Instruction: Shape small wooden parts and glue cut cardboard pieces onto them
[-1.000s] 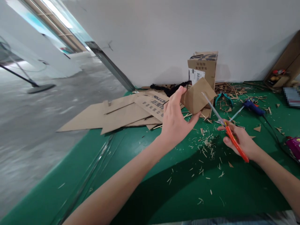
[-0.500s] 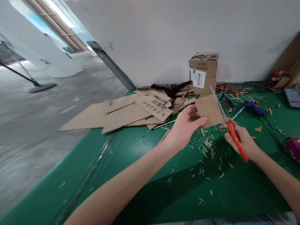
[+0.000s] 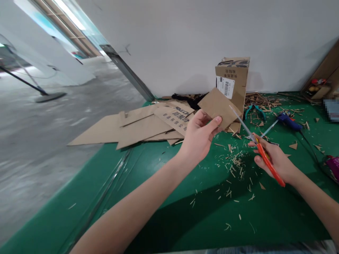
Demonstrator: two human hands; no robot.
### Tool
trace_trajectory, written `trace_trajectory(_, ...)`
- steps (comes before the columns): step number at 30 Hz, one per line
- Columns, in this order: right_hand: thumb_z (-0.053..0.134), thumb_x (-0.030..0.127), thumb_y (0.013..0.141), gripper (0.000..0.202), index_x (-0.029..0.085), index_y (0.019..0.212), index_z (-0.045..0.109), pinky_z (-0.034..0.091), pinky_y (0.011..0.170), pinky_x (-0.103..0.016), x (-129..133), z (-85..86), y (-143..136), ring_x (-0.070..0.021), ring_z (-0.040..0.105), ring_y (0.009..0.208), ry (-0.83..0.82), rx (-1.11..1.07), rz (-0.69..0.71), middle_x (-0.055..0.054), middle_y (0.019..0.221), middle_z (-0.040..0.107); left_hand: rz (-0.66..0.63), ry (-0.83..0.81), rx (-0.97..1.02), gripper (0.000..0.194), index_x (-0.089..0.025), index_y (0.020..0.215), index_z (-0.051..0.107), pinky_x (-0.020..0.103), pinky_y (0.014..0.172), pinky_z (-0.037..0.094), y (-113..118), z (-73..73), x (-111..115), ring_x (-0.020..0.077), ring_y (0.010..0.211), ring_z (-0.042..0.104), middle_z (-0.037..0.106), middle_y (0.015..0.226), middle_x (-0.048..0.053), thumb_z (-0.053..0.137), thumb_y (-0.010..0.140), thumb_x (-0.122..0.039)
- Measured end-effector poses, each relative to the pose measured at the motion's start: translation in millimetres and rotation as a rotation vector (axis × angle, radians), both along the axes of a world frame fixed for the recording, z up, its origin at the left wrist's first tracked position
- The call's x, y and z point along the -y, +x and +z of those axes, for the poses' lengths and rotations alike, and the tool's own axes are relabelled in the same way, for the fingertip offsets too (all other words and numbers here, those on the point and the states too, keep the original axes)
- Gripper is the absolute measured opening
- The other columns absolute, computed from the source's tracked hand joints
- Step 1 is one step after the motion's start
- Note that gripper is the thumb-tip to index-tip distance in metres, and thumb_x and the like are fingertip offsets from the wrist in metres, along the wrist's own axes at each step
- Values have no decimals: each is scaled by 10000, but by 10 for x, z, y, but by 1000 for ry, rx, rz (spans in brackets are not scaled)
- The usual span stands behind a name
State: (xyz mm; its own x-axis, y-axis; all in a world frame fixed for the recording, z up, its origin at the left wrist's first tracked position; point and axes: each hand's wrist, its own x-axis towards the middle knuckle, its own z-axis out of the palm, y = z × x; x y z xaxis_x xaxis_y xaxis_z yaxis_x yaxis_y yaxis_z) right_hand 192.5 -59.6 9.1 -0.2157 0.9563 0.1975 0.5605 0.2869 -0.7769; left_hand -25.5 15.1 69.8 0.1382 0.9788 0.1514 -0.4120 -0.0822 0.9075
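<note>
Fingers and thumb of the left hand (image 3: 197, 135) are closed on the near edge of a squarish piece of cardboard (image 3: 221, 103), the thumb pressed flat on its face, just right of the frame's centre. One corner of the piece points up and another points right. Lower right of it, the right hand (image 3: 275, 158) is curled partway around the orange handles of the scissors (image 3: 268, 165), thumb and forefinger a little apart. Its blades slant to the upper left, tips overlapping the cardboard's right side in this view; whether they touch it, I cannot tell.

Behind the piece, right of centre, an upright cardboard box (image 3: 241, 84) bears a white label (image 3: 225, 86). Flat cardboard sheets (image 3: 143, 129) overlap at centre left, reaching past the edge of the green table (image 3: 201, 227). Teal-handled pliers (image 3: 254, 107) and a blue glue gun (image 3: 290, 122) lie at the middle right. Pale shavings (image 3: 236, 161) are strewn below the cardboard piece, toward the bottom of the frame.
</note>
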Motion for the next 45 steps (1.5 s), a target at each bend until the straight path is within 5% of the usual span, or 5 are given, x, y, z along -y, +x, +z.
trace_trajectory(8,577,369,824,718,168,1463,317,487,523,-282,20,18,-5,-94,489,545,-121,-64,25,-117,1116,624,0,-36,-91,299,-187,982,627,237,665,571,98,-62,97,176,922,653,677,1044,53,749,711,-222)
trace_trajectory(20,569,349,820,685,165,1445,355,521,776,-367,-2,-22,60,-245,610,960,-81,-57,87,-144,1248,576,30,-23,-133,298,-164,945,657,237,649,569,96,15,153,159,841,642,684,934,52,777,684,-244)
trace_trajectory(27,537,398,859,711,230,1486,246,506,647,-342,28,-30,49,-119,495,594,-134,-75,108,-106,1130,607,2,-55,-78,262,-154,881,658,234,634,564,92,-42,103,144,787,636,679,897,51,787,673,-247)
trace_trajectory(35,528,458,863,716,225,1478,245,469,553,-285,49,51,-28,-81,397,534,-234,-224,98,-83,1041,575,30,-48,-65,196,-163,787,626,216,602,547,40,-25,62,118,736,616,647,825,16,780,681,-223)
trace_trajectory(45,538,421,856,660,196,1444,340,509,674,-350,14,3,11,-167,583,677,-80,-57,58,-94,1056,637,43,7,-171,268,-161,923,667,241,626,559,80,8,165,155,794,639,690,921,58,768,693,-252)
